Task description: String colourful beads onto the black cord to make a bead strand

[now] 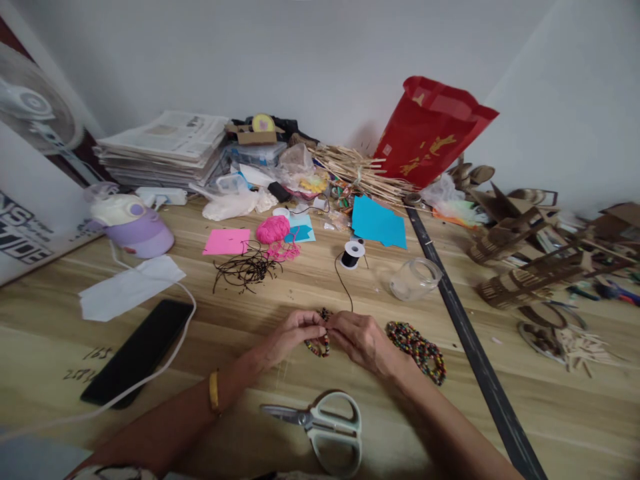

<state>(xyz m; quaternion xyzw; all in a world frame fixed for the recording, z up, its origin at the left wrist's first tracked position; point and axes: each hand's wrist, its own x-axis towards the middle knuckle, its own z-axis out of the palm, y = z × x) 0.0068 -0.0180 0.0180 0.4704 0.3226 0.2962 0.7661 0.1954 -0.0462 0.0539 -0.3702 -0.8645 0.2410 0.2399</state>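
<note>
My left hand is closed at the middle of the table, its thumb and fingers pinching a small loop of multicoloured beads. Close against it, my right hand is closed too, its fingertips at the top of the same loop. A black cord runs from a spool down to my right hand. Just right of that hand lies a pile of coloured bead strings. Scissors with pale handles rest in front of me, below both hands. The fingertips hide the cord's end.
A glass jar lies beyond my right hand. Black cord pieces, pink yarn and blue paper are farther back. At left are a phone and white cable; at right, a dark strip and bamboo pieces.
</note>
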